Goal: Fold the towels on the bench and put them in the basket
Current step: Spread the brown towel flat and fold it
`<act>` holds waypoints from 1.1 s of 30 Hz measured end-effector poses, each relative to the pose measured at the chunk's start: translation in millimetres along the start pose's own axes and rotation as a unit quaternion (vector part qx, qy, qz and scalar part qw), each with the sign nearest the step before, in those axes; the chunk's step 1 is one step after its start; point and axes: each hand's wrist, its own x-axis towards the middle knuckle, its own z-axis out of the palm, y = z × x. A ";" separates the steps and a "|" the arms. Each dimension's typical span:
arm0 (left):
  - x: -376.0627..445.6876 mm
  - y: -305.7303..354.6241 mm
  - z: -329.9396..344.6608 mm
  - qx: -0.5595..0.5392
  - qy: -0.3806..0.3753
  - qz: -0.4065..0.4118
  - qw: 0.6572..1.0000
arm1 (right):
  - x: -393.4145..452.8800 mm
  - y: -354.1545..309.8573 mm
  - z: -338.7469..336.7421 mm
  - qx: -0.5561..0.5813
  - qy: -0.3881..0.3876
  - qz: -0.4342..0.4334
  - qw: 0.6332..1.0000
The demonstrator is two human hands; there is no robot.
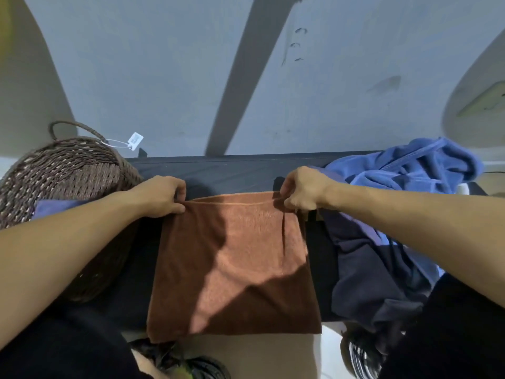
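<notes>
The brown towel lies across the middle of the bench, its far edge short of the bench's back edge and its near part hanging over the front edge toward the person's feet. The left hand pinches its far left corner and the right hand pinches the far right corner, both clenched on cloth. It looks like a fold is in hand: the next move probably calls for keeping both corners level while matching edge to edge. Toward the bench's right end sits a heap of unfolded blue towels, with darker cloth spilling over the front edge. At the left end the wicker basket holds what seems to be a folded blue towel, partly hidden by the left forearm.
</notes>
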 end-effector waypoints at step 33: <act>-8.7 3.2 -15.0 0.058 -0.057 -0.034 0.996 | 9.9 17.6 -5.0 -0.096 -0.017 -0.129 0.987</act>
